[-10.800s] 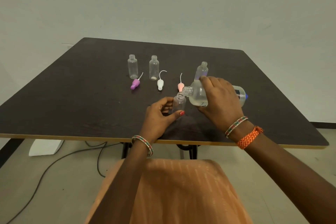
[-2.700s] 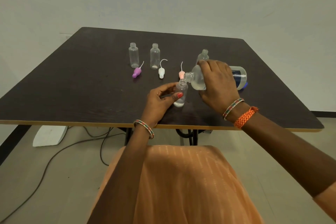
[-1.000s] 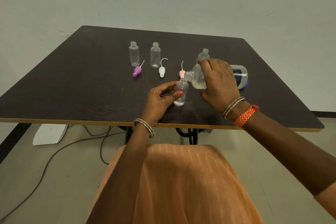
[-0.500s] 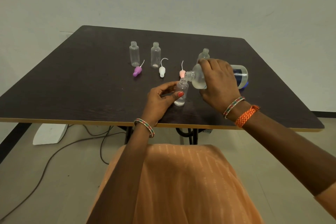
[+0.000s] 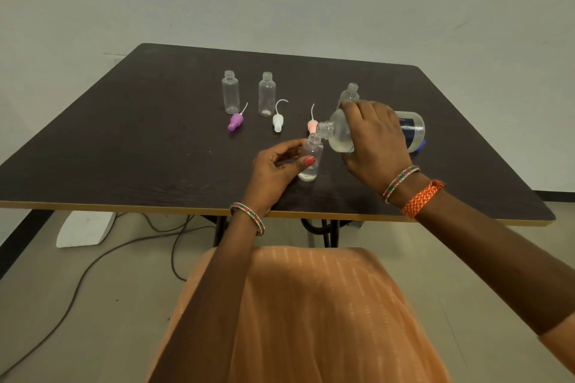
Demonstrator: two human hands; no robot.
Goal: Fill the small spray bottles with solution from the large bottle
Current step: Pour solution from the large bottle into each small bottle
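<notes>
Head: large bottle (image 5: 342,134) tipped over small bottle (image 5: 311,158) (near table edge (image 5: 124,207)).

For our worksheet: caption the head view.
Right hand tips large clear plastic bottle into small clear bottle held by left hand.

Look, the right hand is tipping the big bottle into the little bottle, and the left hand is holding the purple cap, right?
Not quite. In the head view the left hand holds the little bottle being filled, not the purple cap, which lies untouched on the table. The rest is right: the right hand tips the big bottle into the little bottle.
</notes>
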